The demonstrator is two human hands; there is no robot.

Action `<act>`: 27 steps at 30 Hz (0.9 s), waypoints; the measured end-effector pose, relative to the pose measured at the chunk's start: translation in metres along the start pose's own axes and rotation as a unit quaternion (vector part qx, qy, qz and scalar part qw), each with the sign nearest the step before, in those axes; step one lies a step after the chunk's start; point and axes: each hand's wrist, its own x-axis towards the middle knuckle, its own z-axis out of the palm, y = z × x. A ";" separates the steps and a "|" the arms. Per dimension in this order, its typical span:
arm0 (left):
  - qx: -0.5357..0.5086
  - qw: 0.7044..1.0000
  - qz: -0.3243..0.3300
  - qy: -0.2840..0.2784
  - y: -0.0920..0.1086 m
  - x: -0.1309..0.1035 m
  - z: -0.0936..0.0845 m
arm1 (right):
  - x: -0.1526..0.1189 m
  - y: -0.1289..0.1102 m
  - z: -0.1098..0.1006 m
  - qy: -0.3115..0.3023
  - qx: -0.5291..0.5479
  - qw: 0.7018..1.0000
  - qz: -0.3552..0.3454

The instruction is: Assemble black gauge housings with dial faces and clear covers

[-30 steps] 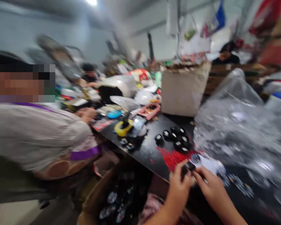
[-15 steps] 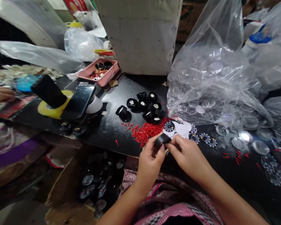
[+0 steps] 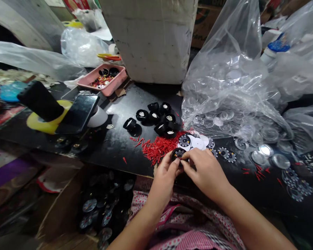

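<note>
We see a heap of red pins (image 3: pixel 160 147) on the glossy black table (image 3: pixel 114 146), a pink tray (image 3: pixel 102 80), a yellow tape roll (image 3: pixel 41 123), white dials (image 3: pixel 198 142) with black toothed rings, and pink patterned cloth (image 3: pixel 182 225) below.

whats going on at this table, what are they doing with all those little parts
A person seated at a black table holds a small round black dial piece between both hands, the left hand and right hand pinching it from either side. Just beyond lie a heap of tiny red pins, a cluster of black caps and some printed dial discs. A clear plastic bag of round clear covers sits to the right, and a box below the table edge holds more round pieces.
</note>
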 end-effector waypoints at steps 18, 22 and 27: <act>-0.069 0.996 0.039 0.050 0.002 -0.019 0.004 | -0.005 0.015 0.001 0.001 0.097 0.992 0.077; -0.110 0.992 0.043 0.034 0.003 -0.018 0.009 | -0.008 0.019 0.000 0.013 0.109 0.991 0.071; -0.062 0.996 0.038 0.046 0.003 -0.011 0.003 | -0.010 0.017 -0.008 0.010 0.194 0.979 0.068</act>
